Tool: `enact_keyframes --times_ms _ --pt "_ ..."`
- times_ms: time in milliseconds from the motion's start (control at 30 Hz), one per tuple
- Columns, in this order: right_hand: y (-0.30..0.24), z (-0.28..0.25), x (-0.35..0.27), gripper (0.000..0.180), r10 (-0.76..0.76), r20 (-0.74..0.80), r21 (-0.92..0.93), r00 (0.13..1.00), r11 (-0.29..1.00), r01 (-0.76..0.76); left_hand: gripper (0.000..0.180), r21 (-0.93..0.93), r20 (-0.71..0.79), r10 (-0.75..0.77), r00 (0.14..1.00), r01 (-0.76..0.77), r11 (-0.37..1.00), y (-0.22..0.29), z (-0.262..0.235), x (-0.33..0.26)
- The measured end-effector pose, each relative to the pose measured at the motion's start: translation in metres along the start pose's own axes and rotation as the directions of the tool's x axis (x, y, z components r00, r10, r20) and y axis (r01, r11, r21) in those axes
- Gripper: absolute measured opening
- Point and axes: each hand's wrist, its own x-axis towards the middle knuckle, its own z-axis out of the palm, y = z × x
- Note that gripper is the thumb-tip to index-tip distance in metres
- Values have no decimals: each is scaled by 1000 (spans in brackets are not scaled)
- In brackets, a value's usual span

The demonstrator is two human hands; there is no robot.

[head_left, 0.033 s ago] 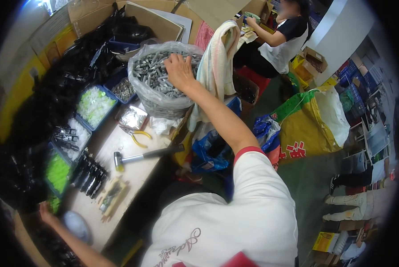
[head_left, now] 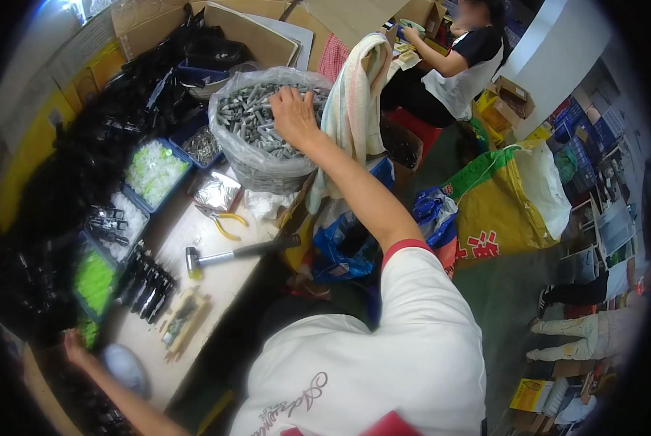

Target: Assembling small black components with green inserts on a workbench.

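Cluttered workshop, long workbench point(head_left: 224, 280) strewn with parts. Clear plastic bag point(head_left: 256, 163) of grey metal pieces point(head_left: 249, 116) at far end of workbench, open at top. Striped towel point(head_left: 354, 102) draped just right of bag. Blue bins point(head_left: 155, 171) of pale and green bits left of bag, along bench's left edge. Hammer point(head_left: 231, 256) near bench's right edge, below bag; yellow-handled pliers point(head_left: 220, 220) between hammer and bag. Right hand point(head_left: 294, 116) plunged into bag, fingers curled down onto metal pieces, actual grip hidden, cannot tell. Left hand point(head_left: 75, 345) far from bag at bench's near left corner, edge of view, grip unclear. Another seated person point(head_left: 460, 62) beyond towel.
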Motion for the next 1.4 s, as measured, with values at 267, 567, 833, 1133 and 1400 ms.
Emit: enact_keyframes --times_ms 267,567,833,1133,1400 --pt "-23 -8 3 18 41 -72 259 997 966 -21 33 -11 54 256 965 -256 967 69 -11 -120" --pt "-104 -74 -19 20 -191 -40 621 981 765 174 18 365 104 513 852 -512 777 102 34 -281" --pt "-171 -67 -44 24 -415 54 745 908 622 240 11 747 177 543 821 -471 469 81 8 -306" --pt "-183 -77 -59 23 -491 98 725 865 631 276 8 724 253 433 865 -467 509 73 15 -284" --pt "-201 -76 -64 22 -523 126 756 843 600 259 8 730 214 415 884 -427 533 75 15 -283"
